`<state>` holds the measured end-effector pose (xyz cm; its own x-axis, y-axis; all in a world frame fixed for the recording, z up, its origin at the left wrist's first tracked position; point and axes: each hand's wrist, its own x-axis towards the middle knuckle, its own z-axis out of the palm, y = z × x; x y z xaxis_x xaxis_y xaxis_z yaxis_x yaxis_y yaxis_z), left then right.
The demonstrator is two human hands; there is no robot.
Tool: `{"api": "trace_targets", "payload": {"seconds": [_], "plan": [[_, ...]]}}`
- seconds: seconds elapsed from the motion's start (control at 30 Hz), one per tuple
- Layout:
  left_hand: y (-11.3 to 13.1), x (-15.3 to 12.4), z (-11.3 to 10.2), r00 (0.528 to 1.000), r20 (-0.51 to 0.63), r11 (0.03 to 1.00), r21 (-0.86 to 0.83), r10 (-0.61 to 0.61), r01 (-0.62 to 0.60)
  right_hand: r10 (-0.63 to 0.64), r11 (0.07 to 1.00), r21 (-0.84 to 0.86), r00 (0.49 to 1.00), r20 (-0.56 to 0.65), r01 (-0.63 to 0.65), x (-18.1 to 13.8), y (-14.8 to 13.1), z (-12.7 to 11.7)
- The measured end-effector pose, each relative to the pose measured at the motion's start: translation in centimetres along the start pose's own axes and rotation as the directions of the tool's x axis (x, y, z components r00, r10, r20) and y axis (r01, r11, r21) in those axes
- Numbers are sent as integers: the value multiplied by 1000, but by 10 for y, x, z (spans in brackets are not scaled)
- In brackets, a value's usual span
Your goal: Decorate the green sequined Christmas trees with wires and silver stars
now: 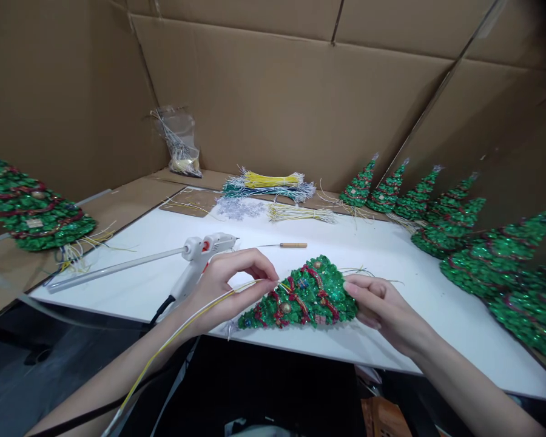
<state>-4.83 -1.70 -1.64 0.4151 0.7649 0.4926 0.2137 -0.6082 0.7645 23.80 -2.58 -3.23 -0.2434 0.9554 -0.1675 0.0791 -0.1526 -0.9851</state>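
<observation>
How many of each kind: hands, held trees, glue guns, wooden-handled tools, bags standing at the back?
Hands (left hand, right hand): 2
Held tree: 1
Glue gun: 1
Wooden-handled tool: 1
Standing bag: 1
Total: 6

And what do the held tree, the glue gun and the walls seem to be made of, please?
Held tree: perhaps resin or plastic, green, knobbly and glittery.
Glue gun: probably hard plastic, smooth, white and moulded-looking.
Walls: apparently cardboard, matte brown with fold lines.
</observation>
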Motion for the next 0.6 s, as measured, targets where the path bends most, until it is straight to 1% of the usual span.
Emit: {"api": "trace_targets", "payload": {"seconds": [0.17,0.3,0.37,0.43,0.6], "plan": [[-1,0,0,1000,3,1000,4,17,-17,-42,998,41,994,-102,46,1,18,-8],[-2,1,2,1000,2,1000,-4,29,-29,-99,995,4,979,-178,101,2,31,-14],[-3,3,3,1000,5,1000,-14,25,-25,-146,989,-59,974,-171,138,2,34,-14],[-3,4,4,1000,13,1000,-19,24,-24,-207,971,-146,969,-137,187,0,35,-14],[-3,6,7,1000,24,1000,-25,11,-10,-329,900,-321,943,-59,294,-10,40,-12]]}}
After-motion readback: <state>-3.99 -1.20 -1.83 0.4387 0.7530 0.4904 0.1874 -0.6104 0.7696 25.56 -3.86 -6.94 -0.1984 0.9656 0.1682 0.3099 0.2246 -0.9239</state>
